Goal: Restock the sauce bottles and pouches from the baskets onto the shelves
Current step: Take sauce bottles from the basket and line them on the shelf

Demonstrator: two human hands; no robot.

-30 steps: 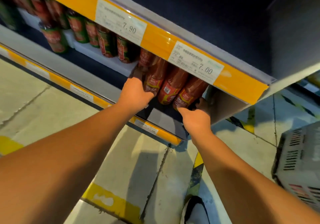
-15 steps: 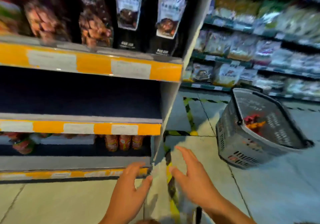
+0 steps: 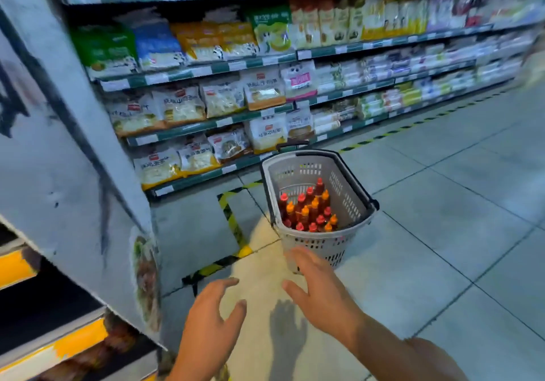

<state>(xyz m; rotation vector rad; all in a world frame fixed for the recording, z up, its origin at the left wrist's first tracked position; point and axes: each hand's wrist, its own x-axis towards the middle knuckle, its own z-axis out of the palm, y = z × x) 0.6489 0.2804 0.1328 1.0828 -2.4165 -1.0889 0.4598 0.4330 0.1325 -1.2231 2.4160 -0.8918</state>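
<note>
A grey plastic basket (image 3: 352, 203) with a dark handle stands on the floor tiles ahead of me. Inside it stand several sauce bottles (image 3: 308, 209) with red and orange caps. My right hand (image 3: 320, 289) hovers just in front of the basket's near wall, fingers spread and holding nothing. My left hand (image 3: 211, 321) is lower and to the left over the floor, fingers loosely spread and holding nothing. At the bottom left, the yellow-edged shelf (image 3: 76, 342) holds red sauce pouches (image 3: 118, 336), partly visible.
The grey end panel (image 3: 67, 174) of the shelf unit rises at left. Across the aisle, green-edged shelves (image 3: 224, 121) carry bagged goods. Yellow-black tape (image 3: 233, 227) marks the floor near the basket. Open tiled floor spreads to the right.
My hands left the pouches on the low shelf. The view swung right from the shelf to the basket on the floor, and both hands now reach toward it.
</note>
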